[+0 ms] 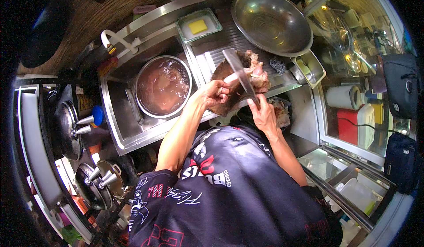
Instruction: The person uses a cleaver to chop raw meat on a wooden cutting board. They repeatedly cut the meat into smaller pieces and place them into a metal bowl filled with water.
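My right hand [264, 113] grips the handle of a cleaver [239, 69]. Its broad blade stands over a dark wooden chopping board [220, 98] on the ribbed steel drainboard. A pale piece of raw meat [231, 79], perhaps a leg, sticks out from the near fingers of my left hand [215, 93], which pinches its end. The blade crosses in front of this piece; whether it touches cannot be told. More chopped raw meat [260, 76] lies heaped on the right part of the board, partly hidden by the blade.
Left of the board, a metal pot [138, 94] of reddish water sits in the sink [121, 121], near a white faucet [119, 39]. Behind are a tray [186, 39] with a yellow sponge [198, 26] and a large metal bowl [270, 25]. A scourer [277, 65] and steel container [319, 76] stand right.
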A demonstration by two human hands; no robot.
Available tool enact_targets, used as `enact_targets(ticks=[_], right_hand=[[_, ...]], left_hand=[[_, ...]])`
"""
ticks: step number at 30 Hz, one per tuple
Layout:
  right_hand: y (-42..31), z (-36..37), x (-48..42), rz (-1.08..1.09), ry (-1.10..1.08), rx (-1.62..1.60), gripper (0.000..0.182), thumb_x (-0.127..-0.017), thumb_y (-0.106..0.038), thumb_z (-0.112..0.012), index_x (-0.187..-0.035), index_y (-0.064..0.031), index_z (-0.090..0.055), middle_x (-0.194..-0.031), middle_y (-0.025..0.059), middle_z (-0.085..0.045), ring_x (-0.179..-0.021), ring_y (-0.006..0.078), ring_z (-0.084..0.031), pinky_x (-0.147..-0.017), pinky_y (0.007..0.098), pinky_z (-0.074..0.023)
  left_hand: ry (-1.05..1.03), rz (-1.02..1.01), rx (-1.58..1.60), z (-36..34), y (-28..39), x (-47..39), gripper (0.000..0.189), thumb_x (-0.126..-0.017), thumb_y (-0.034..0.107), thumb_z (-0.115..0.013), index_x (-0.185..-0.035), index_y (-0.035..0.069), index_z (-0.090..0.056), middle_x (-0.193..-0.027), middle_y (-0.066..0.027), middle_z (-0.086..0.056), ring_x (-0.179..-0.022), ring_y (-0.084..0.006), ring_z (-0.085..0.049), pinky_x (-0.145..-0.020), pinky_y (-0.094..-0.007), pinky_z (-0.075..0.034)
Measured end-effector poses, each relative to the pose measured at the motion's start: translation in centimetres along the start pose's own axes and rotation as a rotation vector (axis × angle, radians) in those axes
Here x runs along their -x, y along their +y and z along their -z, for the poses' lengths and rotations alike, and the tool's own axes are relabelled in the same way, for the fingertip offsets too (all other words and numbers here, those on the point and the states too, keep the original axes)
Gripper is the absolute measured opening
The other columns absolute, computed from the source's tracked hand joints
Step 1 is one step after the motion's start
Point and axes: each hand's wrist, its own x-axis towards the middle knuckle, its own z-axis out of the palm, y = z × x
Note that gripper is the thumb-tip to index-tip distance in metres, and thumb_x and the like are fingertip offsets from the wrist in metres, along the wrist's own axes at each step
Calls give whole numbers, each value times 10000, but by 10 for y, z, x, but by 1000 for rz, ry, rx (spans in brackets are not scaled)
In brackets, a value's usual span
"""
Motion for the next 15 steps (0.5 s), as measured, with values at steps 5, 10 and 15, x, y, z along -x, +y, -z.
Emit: enact_targets(ticks=[5, 10, 15], right_hand=[[31, -12, -13, 20, -95, 228, 376, -1025, -394, -545, -1142, -39, -507, -742, 301, -662, -745, 519, -656, -632, 591, -515], [33, -20, -11, 73, -106, 298, 358, -1021, -367, -551, -1118, -26, -497, -725, 312, -651, -721, 520, -652, -616, 593, -522], [39, -23, -11, 90, -127, 321, 337, -1015, -345, -563, -1094, -22, -507, -710, 308, -644, -705, 518, -649, -603, 591, -517]], left_hand=[[142, 52, -102, 0, -3, -16, 107, -1001, 142, -508, -971, 60, -571, -674, 2, -525, -545, -92, -455, -515, -250, -473], [399, -176, -495, 7, -17, -9, 243, -956, 177, -630, -1155, 38, -628, -830, -35, -628, -685, -118, -552, -626, -259, -530], [351, -669, -450, 12, -39, -5, 459, -887, 64, -738, -1311, -5, -575, -1011, -81, -695, -936, -164, -672, -805, -285, -577]])
